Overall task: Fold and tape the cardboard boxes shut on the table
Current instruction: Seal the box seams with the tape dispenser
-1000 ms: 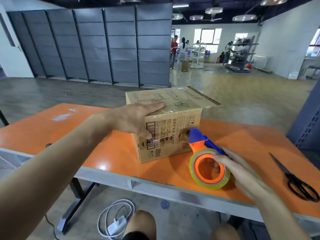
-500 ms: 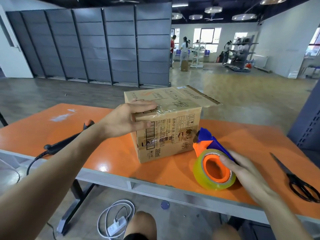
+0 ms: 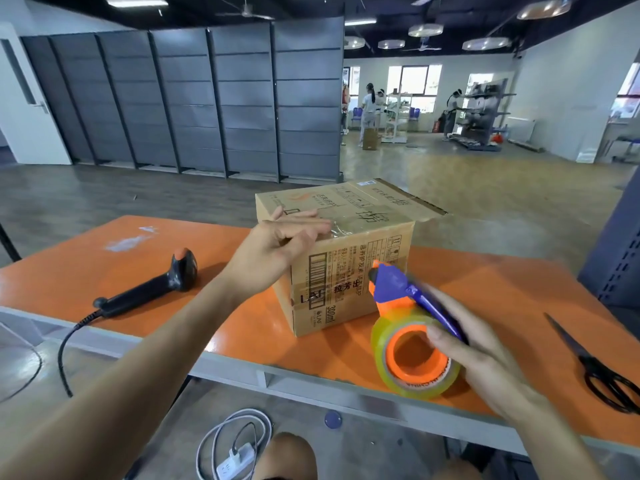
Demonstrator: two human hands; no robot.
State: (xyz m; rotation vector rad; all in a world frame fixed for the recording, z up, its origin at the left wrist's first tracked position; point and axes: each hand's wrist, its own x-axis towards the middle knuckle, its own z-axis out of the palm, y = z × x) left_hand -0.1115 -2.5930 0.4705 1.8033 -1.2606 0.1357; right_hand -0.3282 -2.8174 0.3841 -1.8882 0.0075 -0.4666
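Centrally on the orange table (image 3: 502, 289) sits the cardboard box (image 3: 349, 271), stiff, probably light, best steadied along its top edge. Beside it the tape dispenser (image 3: 408, 341) is gripped by the right hand (image 3: 481, 348); the left hand (image 3: 273, 251), loosely curled and holding nothing, touches the box top.

I see matt brown cardboard on the box (image 3: 349, 271), with a glossy clear tape strip (image 3: 346, 226) across its top. Under the box, the table (image 3: 242, 327) is smooth, shiny orange. Right of the box, the tape dispenser (image 3: 394, 289) is plastic, its roll (image 3: 420, 384) glossy.
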